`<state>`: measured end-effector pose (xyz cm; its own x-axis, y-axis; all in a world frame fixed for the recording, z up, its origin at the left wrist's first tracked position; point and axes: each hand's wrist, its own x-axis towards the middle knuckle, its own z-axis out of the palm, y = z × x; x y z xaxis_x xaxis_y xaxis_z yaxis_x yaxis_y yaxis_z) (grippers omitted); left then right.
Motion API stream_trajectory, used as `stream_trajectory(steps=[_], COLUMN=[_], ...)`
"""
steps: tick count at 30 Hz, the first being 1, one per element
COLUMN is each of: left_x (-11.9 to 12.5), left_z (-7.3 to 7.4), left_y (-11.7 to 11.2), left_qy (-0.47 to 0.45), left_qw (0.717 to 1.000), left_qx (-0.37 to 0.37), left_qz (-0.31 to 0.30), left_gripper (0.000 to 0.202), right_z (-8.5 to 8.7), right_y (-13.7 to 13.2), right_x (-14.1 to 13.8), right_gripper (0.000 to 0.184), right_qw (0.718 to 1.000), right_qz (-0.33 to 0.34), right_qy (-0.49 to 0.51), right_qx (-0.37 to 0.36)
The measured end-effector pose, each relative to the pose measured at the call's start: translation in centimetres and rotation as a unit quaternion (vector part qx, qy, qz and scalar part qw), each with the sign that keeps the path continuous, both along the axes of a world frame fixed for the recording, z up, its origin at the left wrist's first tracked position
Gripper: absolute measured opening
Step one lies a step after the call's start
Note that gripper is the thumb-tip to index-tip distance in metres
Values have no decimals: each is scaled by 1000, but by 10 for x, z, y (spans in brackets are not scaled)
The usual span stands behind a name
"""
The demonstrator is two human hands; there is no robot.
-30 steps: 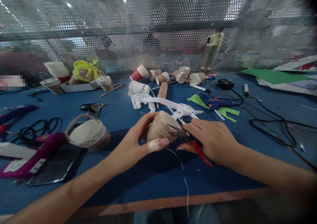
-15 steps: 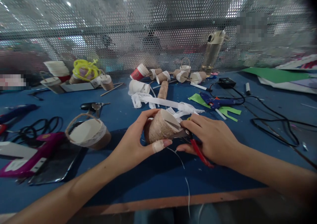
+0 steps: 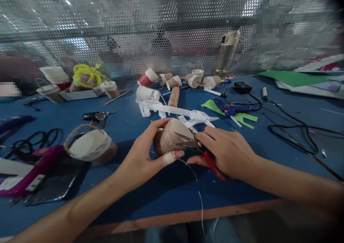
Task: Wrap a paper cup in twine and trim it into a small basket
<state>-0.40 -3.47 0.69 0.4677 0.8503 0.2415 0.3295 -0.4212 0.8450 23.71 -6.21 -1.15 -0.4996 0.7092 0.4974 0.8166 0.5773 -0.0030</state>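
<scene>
My left hand (image 3: 153, 148) is wrapped round a paper cup covered in twine (image 3: 170, 137), tilted with its pale mouth toward my right hand. Tape circles the left thumb. In my right hand (image 3: 228, 149) is a pair of scissors with red handles (image 3: 213, 166). Their blades lie against the twine near the cup's rim, spread a little apart. A thin white strand (image 3: 200, 196) hangs below the cup over the table edge. White lace ribbon (image 3: 177, 111) lies just behind both hands.
On the left are a small twine basket (image 3: 92, 146) and a magenta glue gun (image 3: 40, 171). A blue glue gun (image 3: 233, 109) with a black cord lies right. Several wrapped cups, red paper cups (image 3: 147, 77) and a bottle (image 3: 227, 53) stand along the perforated metal screen (image 3: 134, 31).
The scissor blades have come across the outside of the cup near its rim and are now visible. The whole view has shifted slightly; both hands keep their hold.
</scene>
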Motion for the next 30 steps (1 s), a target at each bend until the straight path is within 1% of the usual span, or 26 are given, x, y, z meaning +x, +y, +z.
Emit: stream_trajectory(steps=[4, 10, 13, 17, 23, 28, 30], left_x=[0, 1, 1, -1, -2, -1, -1], left_z=[0, 0, -1, -2, -2, -2, -3], left_y=[-1, -2, -2, -1, -1, -1, 0], left_qy=[4, 7, 6, 10, 23, 24, 45], left_qw=[1000, 1000, 1000, 999, 998, 998, 995], left_qx=[3, 17, 17, 36, 54, 62, 87], left_qz=[2, -2, 2, 18, 20, 20, 11], left_gripper=[62, 59, 61, 67, 69, 67, 67], right_z=[0, -1, -1, 0, 4, 5, 5], right_y=[0, 1, 1, 0, 0, 1, 0], right_x=[0, 2, 2, 0, 1, 2, 2], right_gripper=[49, 37, 42, 48, 50, 49, 48], right_qw=[1000, 998, 998, 999, 998, 998, 998], right_qz=[-9, -5, -11, -5, 6, 9, 14], right_qy=[-13, -37, -20, 2, 12, 9, 10], right_qx=[24, 59, 57, 52, 63, 63, 64])
